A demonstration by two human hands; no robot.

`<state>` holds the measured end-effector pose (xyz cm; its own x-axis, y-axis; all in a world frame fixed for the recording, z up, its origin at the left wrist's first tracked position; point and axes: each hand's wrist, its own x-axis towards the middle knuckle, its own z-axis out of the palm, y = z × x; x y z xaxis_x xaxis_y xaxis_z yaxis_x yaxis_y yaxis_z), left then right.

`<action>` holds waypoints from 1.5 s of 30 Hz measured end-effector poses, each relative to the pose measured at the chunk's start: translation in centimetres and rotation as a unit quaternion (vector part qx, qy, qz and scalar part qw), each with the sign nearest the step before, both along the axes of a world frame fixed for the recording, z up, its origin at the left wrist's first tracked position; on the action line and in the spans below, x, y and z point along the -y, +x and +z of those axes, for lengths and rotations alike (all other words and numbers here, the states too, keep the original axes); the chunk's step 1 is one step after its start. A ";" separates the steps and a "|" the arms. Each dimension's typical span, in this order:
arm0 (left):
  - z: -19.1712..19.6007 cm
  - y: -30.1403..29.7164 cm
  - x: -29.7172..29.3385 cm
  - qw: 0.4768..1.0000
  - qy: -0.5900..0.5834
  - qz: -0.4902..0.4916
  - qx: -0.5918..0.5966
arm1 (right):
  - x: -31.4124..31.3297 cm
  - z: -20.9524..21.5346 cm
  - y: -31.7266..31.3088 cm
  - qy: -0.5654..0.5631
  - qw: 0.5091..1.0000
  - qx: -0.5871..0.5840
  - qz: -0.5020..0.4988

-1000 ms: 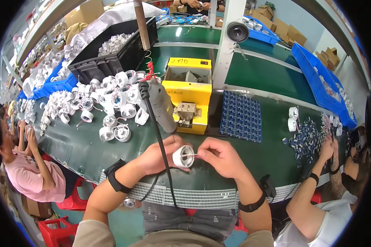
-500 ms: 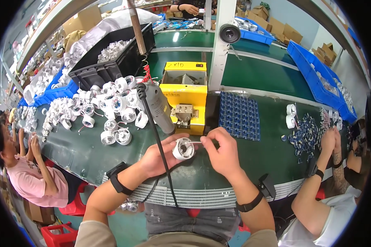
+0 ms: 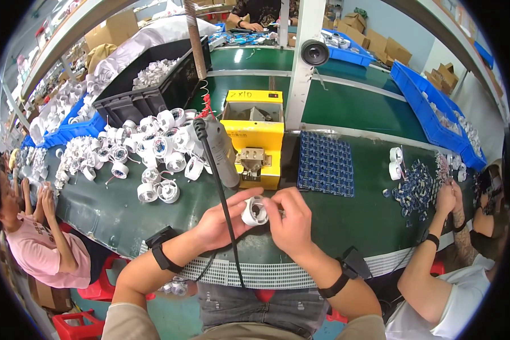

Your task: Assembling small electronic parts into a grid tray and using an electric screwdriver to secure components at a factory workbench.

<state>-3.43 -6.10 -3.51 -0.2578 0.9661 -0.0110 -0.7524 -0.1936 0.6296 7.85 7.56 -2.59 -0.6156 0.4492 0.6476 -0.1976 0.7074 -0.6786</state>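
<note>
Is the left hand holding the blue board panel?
No, the blue board panel lies on the green bench while the left hand holds a white round part.

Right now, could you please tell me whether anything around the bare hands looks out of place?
The long black cable on the grey cylindrical tool crosses in front of the left hand holding a white round plastic housing; it looks snag-prone.

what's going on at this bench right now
A person is working on a small white round housing with bare hands. The left hand holds it, and the right hand has its fingers at the housing's open side. Just beyond the hands stands a yellow machine, with a sheet of blue circuit boards to its right. A pile of white housings lies to the left on the green bench.
</note>
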 end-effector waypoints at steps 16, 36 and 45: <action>0.3 -0.1 0.4 0.993 0.031 0.100 -0.052 | -3.0 3.0 1.9 -0.229 0.941 0.142 0.203; 1.0 1.1 0.3 0.995 0.046 0.055 -0.067 | 0.4 0.8 0.7 -0.009 0.995 0.060 0.080; 0.4 -0.2 0.6 0.914 -0.110 0.024 -0.390 | -0.6 -0.1 0.2 -0.313 0.924 0.119 0.186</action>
